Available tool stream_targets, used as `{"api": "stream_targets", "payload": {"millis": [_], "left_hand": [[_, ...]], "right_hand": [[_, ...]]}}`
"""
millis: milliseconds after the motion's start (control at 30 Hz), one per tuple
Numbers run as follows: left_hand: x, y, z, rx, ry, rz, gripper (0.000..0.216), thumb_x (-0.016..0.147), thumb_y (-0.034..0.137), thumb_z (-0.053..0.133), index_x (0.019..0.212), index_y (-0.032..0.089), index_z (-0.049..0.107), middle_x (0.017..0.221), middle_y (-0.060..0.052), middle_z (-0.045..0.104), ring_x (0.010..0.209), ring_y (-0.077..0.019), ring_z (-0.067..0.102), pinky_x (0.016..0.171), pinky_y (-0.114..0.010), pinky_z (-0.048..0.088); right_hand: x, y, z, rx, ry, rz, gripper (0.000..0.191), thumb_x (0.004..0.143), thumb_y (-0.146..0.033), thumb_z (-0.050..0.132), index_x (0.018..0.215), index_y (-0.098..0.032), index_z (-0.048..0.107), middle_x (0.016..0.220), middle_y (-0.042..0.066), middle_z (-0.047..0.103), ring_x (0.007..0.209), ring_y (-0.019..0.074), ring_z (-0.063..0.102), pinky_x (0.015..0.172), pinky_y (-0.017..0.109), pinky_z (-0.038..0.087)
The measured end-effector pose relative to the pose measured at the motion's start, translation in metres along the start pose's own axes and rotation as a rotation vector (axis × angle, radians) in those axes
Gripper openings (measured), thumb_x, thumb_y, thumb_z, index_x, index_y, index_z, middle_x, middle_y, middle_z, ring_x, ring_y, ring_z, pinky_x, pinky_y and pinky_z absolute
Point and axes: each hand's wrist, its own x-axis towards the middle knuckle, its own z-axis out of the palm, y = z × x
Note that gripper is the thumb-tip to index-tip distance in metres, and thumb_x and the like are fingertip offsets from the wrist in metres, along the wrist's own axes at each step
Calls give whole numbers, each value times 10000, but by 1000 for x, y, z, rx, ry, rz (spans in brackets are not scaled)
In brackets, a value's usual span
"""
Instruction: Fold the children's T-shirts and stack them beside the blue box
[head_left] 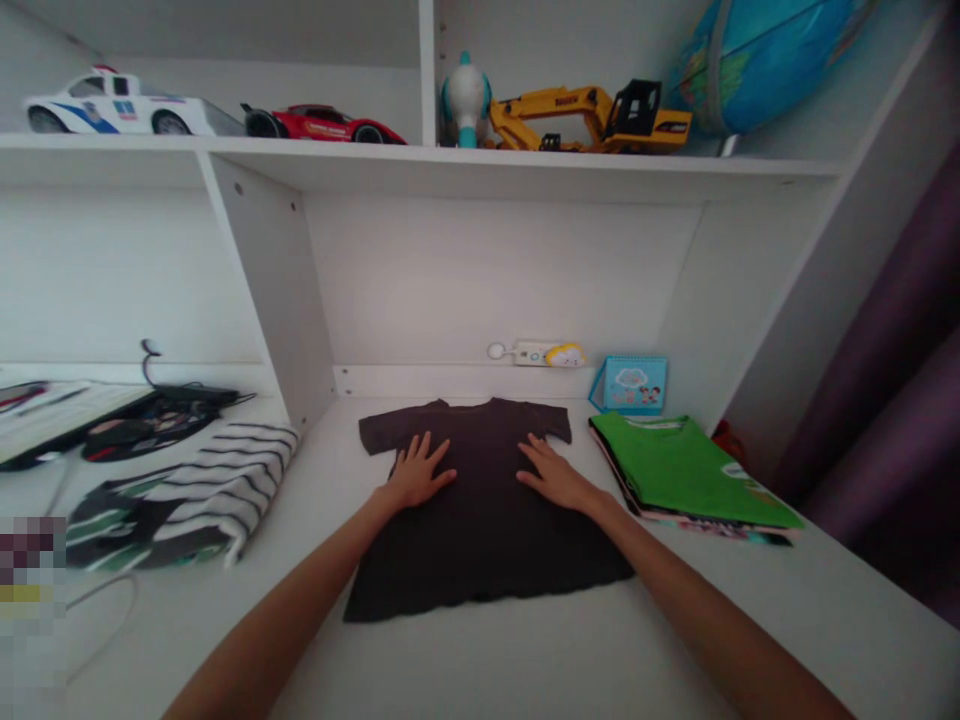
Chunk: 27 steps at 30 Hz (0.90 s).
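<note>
A dark T-shirt [480,530] lies spread out on the white desk [465,660], its neck toward the back wall and its hem toward me. My left hand [418,473] rests flat on the left side of the shirt's chest, fingers spread. On the opposite side, my right hand [555,473] also lies on the cloth with its fingers stretched out. Neither hand grips anything. To the right is a stack of folded clothes with a green shirt [682,465] on top. Left of the shirt sits a striped garment [217,485], loosely folded.
A blue desk calendar [634,385] stands behind the green stack, near a power strip [531,353] on the back wall. An upright panel [262,270] divides the desk. The shelf above holds a toy excavator [592,115], a red car [322,123], a white car [120,103] and a globe [765,60].
</note>
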Motion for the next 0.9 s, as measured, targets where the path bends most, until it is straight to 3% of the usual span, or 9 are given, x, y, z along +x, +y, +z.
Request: {"api": "stream_targets", "payload": {"millis": [133, 267, 400, 567, 733, 900], "left_hand": [[-11, -5, 16, 49, -19, 20, 689, 773, 691, 174, 1356, 325, 206, 1434, -103, 146, 1298, -313, 92, 1001, -523, 91], [-30, -5, 9, 40, -54, 73, 694, 763, 701, 190, 1358, 345, 170, 1442, -80, 106, 1300, -317, 67, 998, -532, 92], [-43, -3, -1, 22, -112, 136, 689, 772, 687, 205, 1361, 329, 180, 1443, -69, 111, 1298, -322, 80, 1003, -498, 141], [-21, -11, 2, 90, 92, -33, 753, 776, 685, 185, 1381, 237, 156, 1440, -108, 108, 1302, -321, 26, 1008, -489, 128], [-2, -36, 17, 72, 48, -206, 795, 735, 732, 146, 1363, 253, 233, 1427, -92, 186, 1289, -354, 102, 994, -491, 171], [-4, -50, 21, 72, 66, -235, 834, 691, 770, 159, 1359, 276, 239, 1429, -62, 196, 1278, -376, 128, 993, -495, 174]], "right_hand": [[-20, -9, 22, -62, -138, 83, 628, 830, -597, 217, 1365, -269, 217, 1438, 66, 155, 1307, 279, 91, 992, 501, 185], [-48, -17, 24, -91, -112, 129, 633, 830, -610, 193, 1368, -277, 196, 1441, 72, 136, 1307, 291, 62, 998, 490, 168], [-70, -18, 17, -35, -133, 75, 674, 806, -648, 197, 1367, -274, 209, 1435, 70, 163, 1303, 291, 100, 999, 475, 189], [-37, 3, 8, -33, -62, 163, 681, 852, -558, 172, 1377, -124, 188, 1428, 110, 172, 1309, 237, 117, 1013, 417, 206], [3, 30, 23, -111, -74, 283, 724, 837, -577, 198, 1355, -73, 242, 1418, 125, 193, 1306, 260, 118, 1016, 471, 161], [5, 44, 39, -106, -62, 307, 728, 831, -587, 189, 1379, -109, 158, 1426, 93, 177, 1307, 244, 123, 1017, 491, 143]]}}
